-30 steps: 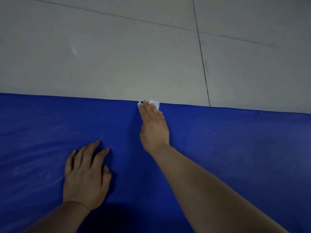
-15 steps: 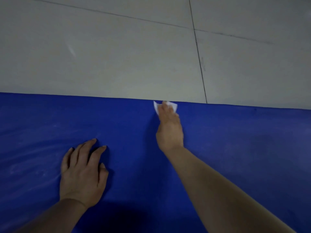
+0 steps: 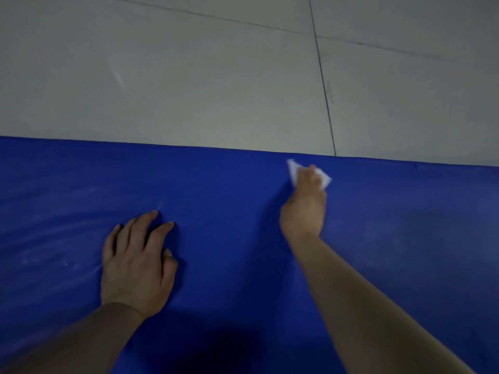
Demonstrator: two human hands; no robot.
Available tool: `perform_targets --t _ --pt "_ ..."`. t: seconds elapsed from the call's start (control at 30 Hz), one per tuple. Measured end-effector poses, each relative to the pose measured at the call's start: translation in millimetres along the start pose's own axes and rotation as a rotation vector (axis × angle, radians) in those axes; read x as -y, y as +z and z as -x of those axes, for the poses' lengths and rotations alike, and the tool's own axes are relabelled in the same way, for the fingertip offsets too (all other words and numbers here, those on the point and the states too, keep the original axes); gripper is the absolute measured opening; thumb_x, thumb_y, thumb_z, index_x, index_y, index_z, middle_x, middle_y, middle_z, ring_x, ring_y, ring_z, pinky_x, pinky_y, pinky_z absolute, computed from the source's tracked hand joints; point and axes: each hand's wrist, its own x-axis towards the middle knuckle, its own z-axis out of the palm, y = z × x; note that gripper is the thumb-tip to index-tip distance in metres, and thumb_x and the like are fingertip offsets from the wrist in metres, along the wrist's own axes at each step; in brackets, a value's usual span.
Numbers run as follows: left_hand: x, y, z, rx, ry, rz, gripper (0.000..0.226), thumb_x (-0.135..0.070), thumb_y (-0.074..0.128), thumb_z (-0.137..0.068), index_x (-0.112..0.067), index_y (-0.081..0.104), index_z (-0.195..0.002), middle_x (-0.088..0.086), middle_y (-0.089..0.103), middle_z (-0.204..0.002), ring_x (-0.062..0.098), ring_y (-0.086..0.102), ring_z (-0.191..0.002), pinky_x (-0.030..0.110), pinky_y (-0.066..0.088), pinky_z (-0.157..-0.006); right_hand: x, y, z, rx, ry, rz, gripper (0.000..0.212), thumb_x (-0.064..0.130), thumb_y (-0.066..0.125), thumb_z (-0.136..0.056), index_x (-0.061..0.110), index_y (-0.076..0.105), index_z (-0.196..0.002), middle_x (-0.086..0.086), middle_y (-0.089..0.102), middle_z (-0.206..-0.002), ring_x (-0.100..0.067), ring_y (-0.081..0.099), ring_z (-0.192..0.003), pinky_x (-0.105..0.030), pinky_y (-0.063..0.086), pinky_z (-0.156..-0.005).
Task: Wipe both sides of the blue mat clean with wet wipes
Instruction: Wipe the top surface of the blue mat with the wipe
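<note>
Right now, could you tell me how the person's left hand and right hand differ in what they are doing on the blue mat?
The left hand lies flat with fingers spread and holds nothing; the right hand presses a white wet wipe under its fingers. The left hand rests mid-mat, while the right hand reaches close to the far edge. The right hand looks blurred; the left hand looks sharp. Both touch the blue mat.

Blue mat (image 3: pixel 229 190) spread flat on floor, faint streaks at left, white wet wipe (image 3: pixel 293 170) crumpled near its far edge
</note>
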Motion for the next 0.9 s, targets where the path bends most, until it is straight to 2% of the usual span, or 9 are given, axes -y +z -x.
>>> perform_targets --t 0.1,0.23,0.3,0.43,0.53,0.67,0.77,0.83,0.9 --pt "1 1 1 -0.011 0.010 0.011 0.048 -0.029 0.033 -0.083 -0.008 0.060 -0.117 0.014 0.050 -0.132 0.032 0.043 -0.121 0.052 0.022 -0.110 3 2 9 -0.007 0.060 0.004 0.067 -0.008 0.041 -0.086 0.014 0.024 -0.148 -0.004 0.011 -0.159 -0.026 0.010 -0.145 -0.043 0.018 -0.117" --pt "1 1 2 -0.028 0.012 0.013 0.048 -0.028 0.034 -0.082 -0.008 0.061 -0.117 0.014 0.050 -0.132 0.034 0.044 -0.120 0.053 0.023 -0.109 42 19 69 0.093 -0.293 -0.047 0.080 -0.005 0.045 -0.085 0.018 0.007 -0.153 -0.003 0.001 -0.161 -0.022 -0.005 -0.147 -0.036 0.001 -0.119" --pt "1 1 1 -0.031 0.013 0.014 0.048 -0.028 0.034 -0.081 -0.008 0.060 -0.116 0.014 0.050 -0.132 0.034 0.044 -0.119 0.053 0.023 -0.108 41 20 82 0.165 -0.373 -0.078 0.080 -0.005 0.044 -0.087 0.016 0.005 -0.153 0.000 -0.003 -0.161 -0.016 -0.011 -0.146 -0.030 -0.009 -0.116" --pt "0 1 1 -0.033 0.014 0.008 0.049 -0.028 0.033 -0.081 -0.008 0.060 -0.117 0.015 0.050 -0.132 0.032 0.043 -0.119 0.053 0.023 -0.108 -13 5 51 0.028 -0.111 -0.008 0.069 -0.008 0.044 -0.085 0.014 0.025 -0.147 -0.001 0.013 -0.158 -0.022 0.017 -0.144 -0.037 0.015 -0.119" --pt "2 2 2 -0.040 0.019 0.010 0.049 -0.029 0.033 -0.082 -0.008 0.060 -0.117 0.014 0.049 -0.132 0.033 0.043 -0.119 0.052 0.022 -0.108 -30 6 49 -0.006 0.060 -0.059 0.067 -0.008 0.041 -0.089 0.012 0.023 -0.150 -0.001 0.012 -0.159 -0.021 0.007 -0.147 -0.037 0.008 -0.120" --pt "1 2 2 -0.052 0.013 0.018 0.049 -0.028 0.032 -0.082 -0.007 0.060 -0.117 0.015 0.049 -0.132 0.034 0.043 -0.119 0.052 0.022 -0.108 16 29 97 -0.084 -0.211 -0.006 0.080 -0.004 0.063 -0.071 0.010 0.034 -0.145 -0.009 0.037 -0.149 -0.028 0.036 -0.137 -0.040 0.032 -0.109" --pt "1 2 2 -0.051 0.016 0.022 0.050 -0.028 0.032 -0.082 -0.007 0.060 -0.117 0.015 0.049 -0.133 0.035 0.043 -0.119 0.053 0.022 -0.108 28 38 124 0.017 -0.468 -0.084 0.087 -0.010 0.069 -0.062 0.007 0.039 -0.142 -0.009 0.041 -0.148 -0.028 0.034 -0.138 -0.045 0.017 -0.110" --pt "2 2 2 -0.055 0.022 0.023 0.050 -0.028 0.032 -0.082 -0.007 0.060 -0.117 0.015 0.049 -0.132 0.035 0.043 -0.119 0.052 0.022 -0.108 8 28 113 0.005 -0.416 -0.094 0.081 -0.015 0.064 -0.065 0.006 0.042 -0.140 -0.009 0.043 -0.147 -0.029 0.039 -0.136 -0.044 0.020 -0.112" --pt "2 3 2 -0.058 0.019 0.022 0.050 -0.028 0.032 -0.082 -0.007 0.060 -0.118 0.015 0.049 -0.132 0.035 0.044 -0.119 0.053 0.022 -0.108 -26 13 91 -0.034 -0.169 -0.095 0.071 -0.016 0.052 -0.075 0.010 0.041 -0.140 -0.006 0.039 -0.147 -0.030 0.042 -0.131 -0.043 0.032 -0.112"
